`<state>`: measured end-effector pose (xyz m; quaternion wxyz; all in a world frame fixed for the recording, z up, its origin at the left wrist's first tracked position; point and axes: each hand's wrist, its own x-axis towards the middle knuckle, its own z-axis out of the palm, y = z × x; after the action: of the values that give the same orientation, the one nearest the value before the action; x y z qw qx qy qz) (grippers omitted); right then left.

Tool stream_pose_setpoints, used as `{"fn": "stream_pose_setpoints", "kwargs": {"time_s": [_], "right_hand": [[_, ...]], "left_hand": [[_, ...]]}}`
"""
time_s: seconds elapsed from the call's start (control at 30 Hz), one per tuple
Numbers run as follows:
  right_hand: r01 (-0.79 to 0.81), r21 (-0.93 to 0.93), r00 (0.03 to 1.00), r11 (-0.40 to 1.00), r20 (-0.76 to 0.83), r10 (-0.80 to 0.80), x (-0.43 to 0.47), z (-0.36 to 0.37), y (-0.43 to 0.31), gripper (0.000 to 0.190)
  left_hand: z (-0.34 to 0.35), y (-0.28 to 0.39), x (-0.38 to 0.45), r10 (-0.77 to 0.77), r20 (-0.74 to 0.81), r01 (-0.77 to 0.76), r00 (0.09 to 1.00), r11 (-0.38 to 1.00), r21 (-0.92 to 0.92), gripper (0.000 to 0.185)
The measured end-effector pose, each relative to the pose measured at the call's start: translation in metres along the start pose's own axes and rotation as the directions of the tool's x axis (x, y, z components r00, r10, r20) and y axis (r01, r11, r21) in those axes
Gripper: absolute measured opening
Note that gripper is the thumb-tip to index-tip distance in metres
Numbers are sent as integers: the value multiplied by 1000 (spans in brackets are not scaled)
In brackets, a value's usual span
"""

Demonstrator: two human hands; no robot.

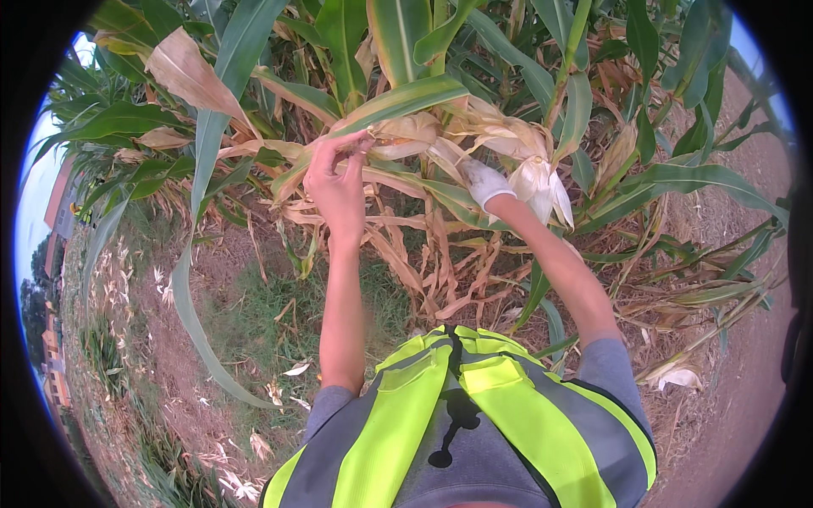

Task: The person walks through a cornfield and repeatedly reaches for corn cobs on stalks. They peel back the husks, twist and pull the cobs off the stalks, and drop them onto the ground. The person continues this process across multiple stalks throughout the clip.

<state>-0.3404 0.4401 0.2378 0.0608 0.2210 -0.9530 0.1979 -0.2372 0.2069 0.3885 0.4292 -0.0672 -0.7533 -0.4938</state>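
Observation:
My bare left hand (338,168) has its fingertips at the left end of a corn ear in pale dry husk (406,134), where a bit of orange kernel shows. A long green and yellow corn leaf (406,101) lies just above those fingers. At the ear's right end, my right hand (486,181), in a soiled white glove, is closed around the dry husk near its base. Right beside the glove hangs an opened, empty-looking pale husk (538,181). The gloved fingers are partly hidden by the husk.
Tall green corn plants (394,38) stand ahead. Dry brown leaves (438,254) hang below my hands. A long leaf (187,305) droops at the left. Husk scraps (238,486) lie on the ground, and a husk (679,378) lies at right. Far left, a person in a bright vest (82,213) is partly visible.

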Motion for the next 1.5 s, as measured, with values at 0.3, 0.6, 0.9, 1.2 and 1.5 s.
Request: {"fn": "stream_pose_setpoints", "kwargs": {"time_s": [0.3,0.6,0.9,1.2,1.5], "right_hand": [[154,-160,964,975,243,-113,-63,-147,-84,46],[465,-233,859,854,-115,-498,-12,-190,-157,37],[700,-214,713,681,148,-686,32,-178,-172,21],[315,-325,871,892,-274,-408,73,-168,-119,24],[-63,-116,969,991,-243,33,113,-141,-8,38]], "left_hand": [[-2,7,-14,-47,-2,47,999,998,50,14],[-2,9,-23,-18,-12,17,1000,997,-76,17],[-6,4,-33,-59,19,60,998,997,-49,19],[-7,3,-34,146,48,-149,988,987,60,12],[-22,-1,-65,4,57,-1,998,999,-40,16]]}}
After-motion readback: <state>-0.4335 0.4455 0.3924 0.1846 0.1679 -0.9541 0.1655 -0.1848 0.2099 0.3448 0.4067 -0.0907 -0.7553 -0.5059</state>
